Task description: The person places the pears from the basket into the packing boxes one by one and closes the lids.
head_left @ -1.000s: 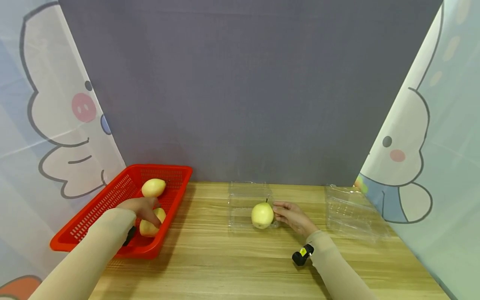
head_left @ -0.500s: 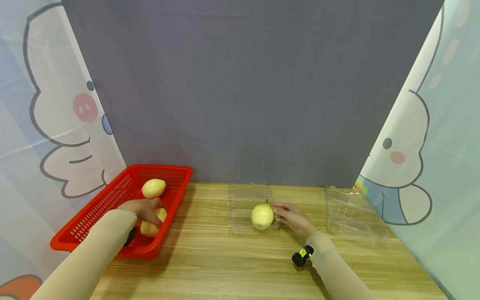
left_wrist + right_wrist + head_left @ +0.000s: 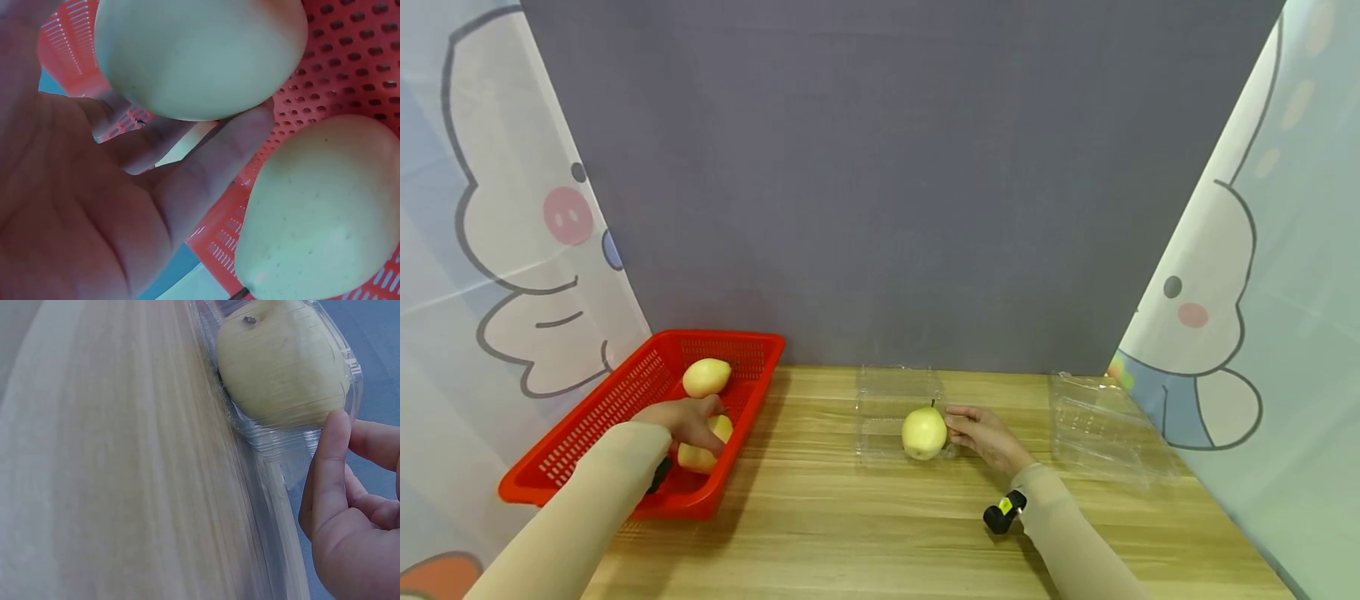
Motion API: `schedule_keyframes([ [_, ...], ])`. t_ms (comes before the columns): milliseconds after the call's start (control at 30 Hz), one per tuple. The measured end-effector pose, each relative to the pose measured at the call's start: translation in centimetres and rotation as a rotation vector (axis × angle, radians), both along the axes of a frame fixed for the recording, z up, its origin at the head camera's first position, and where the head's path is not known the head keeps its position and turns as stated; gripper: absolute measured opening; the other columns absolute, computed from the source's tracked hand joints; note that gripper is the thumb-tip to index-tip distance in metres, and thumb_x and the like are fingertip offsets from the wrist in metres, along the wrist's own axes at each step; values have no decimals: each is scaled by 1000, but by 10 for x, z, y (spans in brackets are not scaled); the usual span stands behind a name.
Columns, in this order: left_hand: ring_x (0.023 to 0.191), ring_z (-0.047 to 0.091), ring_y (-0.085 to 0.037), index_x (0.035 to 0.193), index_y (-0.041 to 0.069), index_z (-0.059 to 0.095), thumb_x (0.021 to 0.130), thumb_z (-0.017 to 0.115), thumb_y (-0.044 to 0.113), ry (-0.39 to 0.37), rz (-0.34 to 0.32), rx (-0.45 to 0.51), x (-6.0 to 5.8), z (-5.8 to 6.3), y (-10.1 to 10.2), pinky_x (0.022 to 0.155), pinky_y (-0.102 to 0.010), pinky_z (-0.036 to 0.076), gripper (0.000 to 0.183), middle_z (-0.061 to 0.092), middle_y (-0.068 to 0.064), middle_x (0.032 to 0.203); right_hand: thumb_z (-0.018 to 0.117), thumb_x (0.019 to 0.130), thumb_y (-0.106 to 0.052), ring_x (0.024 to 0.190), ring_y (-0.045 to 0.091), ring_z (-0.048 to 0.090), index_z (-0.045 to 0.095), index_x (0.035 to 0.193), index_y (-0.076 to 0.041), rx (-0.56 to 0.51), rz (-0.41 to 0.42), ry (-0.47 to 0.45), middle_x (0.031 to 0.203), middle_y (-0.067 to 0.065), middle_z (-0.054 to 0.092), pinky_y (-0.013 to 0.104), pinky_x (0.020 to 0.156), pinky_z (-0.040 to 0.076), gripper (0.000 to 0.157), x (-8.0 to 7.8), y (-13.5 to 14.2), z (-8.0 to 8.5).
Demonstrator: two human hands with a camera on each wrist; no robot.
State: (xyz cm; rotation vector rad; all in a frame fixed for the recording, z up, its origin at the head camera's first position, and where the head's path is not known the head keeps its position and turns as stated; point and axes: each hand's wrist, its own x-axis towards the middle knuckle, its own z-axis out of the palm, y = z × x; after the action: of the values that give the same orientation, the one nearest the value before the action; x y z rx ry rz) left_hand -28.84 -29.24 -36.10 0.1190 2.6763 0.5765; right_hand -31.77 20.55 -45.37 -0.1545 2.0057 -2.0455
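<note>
In the head view my left hand (image 3: 683, 419) reaches into the red plastic basket (image 3: 741, 433) and grips a yellow pear (image 3: 700, 458). The left wrist view shows its fingers curled against the underside of this pear (image 3: 200, 56), whose top runs out of frame. A second pear (image 3: 325, 206) lies beside it in the basket. At the table's middle, one pear (image 3: 924, 432) sits in a clear plastic clamshell box (image 3: 880, 429). My right hand (image 3: 988, 437) pinches that box's near right edge between thumb and fingers, right beside the pear (image 3: 281, 362).
Another clear plastic box (image 3: 1097, 425) stands at the right of the wooden table (image 3: 820, 517). A grey cloth backdrop (image 3: 880, 183) rises behind the table's far edge. Printed curtains (image 3: 1285, 333) hang at both sides. A black wrist device (image 3: 1004, 512) sits on the right wrist.
Very little differs. My left hand stays at the pear in the basket with only slight finger movement, and my right hand holds the box edge in the same place.
</note>
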Motion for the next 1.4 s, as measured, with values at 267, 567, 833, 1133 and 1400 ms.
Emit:
schedule_keyframes([
  [267,93,53,-30,123,3,50,73,78,25,93,-80,-11,0,7,-3,80,-47,47,61,55,-11,99,58,102,-9,88,12,60,36,146,12,8,6,4,111,11,55,21,77,55,53,0,2,0],
  [567,87,54,-27,126,3,50,71,71,32,185,-134,-79,1,12,-1,74,-42,48,66,56,-10,96,57,102,-9,87,11,60,35,146,14,7,16,16,108,9,57,20,77,55,54,0,2,0],
  [833,81,53,-24,123,5,51,69,72,37,275,-150,-60,-1,15,1,65,-35,47,66,54,-10,91,58,101,-7,87,13,60,38,145,13,12,-11,3,109,10,57,21,77,55,52,0,0,-1],
  [1133,84,54,-27,126,8,52,73,71,37,316,-160,-64,-4,19,4,67,-37,49,63,54,-12,97,58,101,-6,87,12,59,37,144,15,8,-19,9,110,10,56,21,77,54,52,0,0,0],
  [1400,86,54,-28,132,4,50,73,71,36,332,-165,-47,-1,28,8,66,-37,50,70,54,-14,102,58,102,-7,85,10,60,35,144,16,2,-9,11,107,9,56,20,76,54,53,-1,0,0],
])
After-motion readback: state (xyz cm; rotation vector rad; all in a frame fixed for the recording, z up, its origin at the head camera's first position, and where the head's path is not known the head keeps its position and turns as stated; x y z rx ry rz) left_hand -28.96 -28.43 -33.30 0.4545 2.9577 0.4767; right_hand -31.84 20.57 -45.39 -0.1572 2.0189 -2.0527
